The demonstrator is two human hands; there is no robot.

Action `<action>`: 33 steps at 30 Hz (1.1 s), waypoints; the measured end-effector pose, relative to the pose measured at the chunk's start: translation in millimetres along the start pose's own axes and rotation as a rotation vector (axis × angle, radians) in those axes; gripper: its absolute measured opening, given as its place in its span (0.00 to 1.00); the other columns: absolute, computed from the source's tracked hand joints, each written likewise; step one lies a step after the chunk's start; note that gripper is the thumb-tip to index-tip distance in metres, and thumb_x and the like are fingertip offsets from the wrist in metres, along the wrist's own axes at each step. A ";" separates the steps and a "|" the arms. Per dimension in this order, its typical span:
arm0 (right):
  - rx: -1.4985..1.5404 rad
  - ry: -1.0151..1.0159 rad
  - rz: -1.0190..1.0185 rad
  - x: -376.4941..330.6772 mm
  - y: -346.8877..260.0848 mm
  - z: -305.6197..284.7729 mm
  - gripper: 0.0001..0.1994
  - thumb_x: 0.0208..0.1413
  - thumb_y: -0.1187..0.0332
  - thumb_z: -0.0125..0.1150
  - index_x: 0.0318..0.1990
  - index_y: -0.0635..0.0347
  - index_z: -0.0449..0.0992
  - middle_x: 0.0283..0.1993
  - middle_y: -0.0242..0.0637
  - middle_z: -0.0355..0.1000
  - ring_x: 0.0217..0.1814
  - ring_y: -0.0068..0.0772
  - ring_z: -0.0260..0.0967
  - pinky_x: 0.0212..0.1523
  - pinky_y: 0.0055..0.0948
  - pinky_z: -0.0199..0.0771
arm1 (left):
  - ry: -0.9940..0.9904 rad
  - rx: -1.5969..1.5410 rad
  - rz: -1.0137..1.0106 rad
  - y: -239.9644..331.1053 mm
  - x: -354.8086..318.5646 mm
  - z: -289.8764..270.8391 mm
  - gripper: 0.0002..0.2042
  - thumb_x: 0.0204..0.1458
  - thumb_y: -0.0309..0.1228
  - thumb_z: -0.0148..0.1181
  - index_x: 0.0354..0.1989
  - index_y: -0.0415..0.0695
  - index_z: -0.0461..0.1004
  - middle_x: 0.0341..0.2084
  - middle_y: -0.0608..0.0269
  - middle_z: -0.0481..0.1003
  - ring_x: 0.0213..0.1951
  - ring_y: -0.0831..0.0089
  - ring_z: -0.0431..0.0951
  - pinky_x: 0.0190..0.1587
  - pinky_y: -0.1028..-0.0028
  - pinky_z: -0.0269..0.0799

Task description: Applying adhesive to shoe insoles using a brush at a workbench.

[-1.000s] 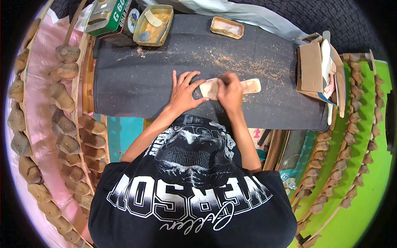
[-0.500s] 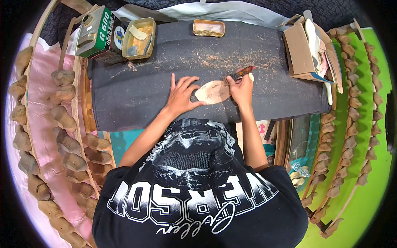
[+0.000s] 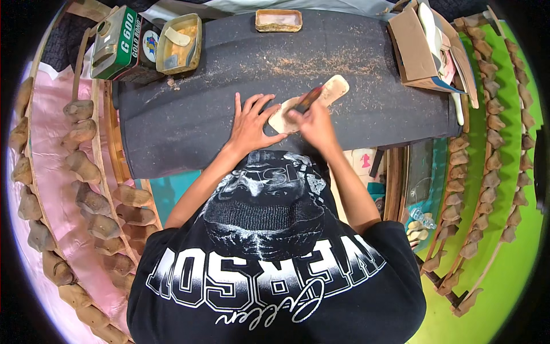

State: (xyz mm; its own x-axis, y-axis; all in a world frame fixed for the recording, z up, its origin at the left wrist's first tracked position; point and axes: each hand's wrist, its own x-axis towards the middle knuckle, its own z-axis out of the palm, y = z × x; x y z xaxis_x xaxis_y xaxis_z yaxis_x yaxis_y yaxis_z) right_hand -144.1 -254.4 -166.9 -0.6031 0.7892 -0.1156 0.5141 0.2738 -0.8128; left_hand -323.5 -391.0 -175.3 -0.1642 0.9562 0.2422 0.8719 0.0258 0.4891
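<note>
A pale tan shoe insole (image 3: 337,88) lies slanted on the dark cloth, its wider end toward me. My right hand (image 3: 316,127) is closed round a tool with a dark, red-stained handle (image 3: 309,98) and presses over the insole's near half. The tool's working end is hidden under the fingers, and the hand is slightly blurred. My left hand (image 3: 247,127) rests flat with fingers spread, its thumb and forefinger against the insole's left and near edge.
Tan shavings (image 3: 321,64) litter the dark-covered table (image 3: 172,132). At the back left stand a metal can (image 3: 123,49) and a tray (image 3: 162,64); a small shallow box (image 3: 279,27) sits back centre. A cardboard box (image 3: 409,63) holds pale pieces. Racks of wooden shoe lasts (image 3: 80,135) flank me.
My right hand with the tool has moved left and nearer along the insole, uncovering its far end. My left hand has stayed beside it. The whole view has shifted slightly.
</note>
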 end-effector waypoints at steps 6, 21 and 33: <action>-0.102 0.325 -0.200 19.6 -10.0 -25.3 0.11 0.58 0.73 0.69 0.46 0.65 0.78 0.36 0.45 0.80 0.32 0.40 0.79 0.35 0.38 0.77 | 0.000 -0.003 -0.015 1.0 1.2 -2.1 0.37 0.41 0.59 0.76 0.61 0.57 0.81 0.67 0.65 0.70 0.71 0.55 0.64 0.75 0.27 0.32; 0.076 0.117 -0.025 26.6 -15.4 -24.2 0.12 0.56 0.72 0.74 0.43 0.63 0.76 0.32 0.38 0.77 0.30 0.34 0.76 0.33 0.37 0.75 | -0.234 -0.152 -0.160 -32.2 55.5 -18.4 0.13 0.38 0.44 0.81 0.35 0.67 0.91 0.78 0.71 0.61 0.79 0.54 0.53 0.78 0.35 0.25; -0.057 0.073 -0.217 2.0 2.3 -32.1 0.11 0.60 0.66 0.72 0.37 0.66 0.79 0.32 0.43 0.80 0.23 0.43 0.75 0.28 0.40 0.76 | -0.273 -0.151 -0.240 -32.0 66.1 -15.0 0.13 0.33 0.44 0.84 0.31 0.68 0.91 0.76 0.77 0.64 0.79 0.60 0.54 0.79 0.39 0.23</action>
State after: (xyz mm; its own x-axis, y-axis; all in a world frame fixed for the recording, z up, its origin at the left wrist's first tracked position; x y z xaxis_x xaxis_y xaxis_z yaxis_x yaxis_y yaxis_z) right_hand -124.5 -234.5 -150.7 -0.6585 0.7458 0.1012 0.4122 0.4698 -0.7806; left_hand -369.1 -333.0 -162.3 -0.2083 0.9712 -0.1158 0.7429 0.2341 0.6272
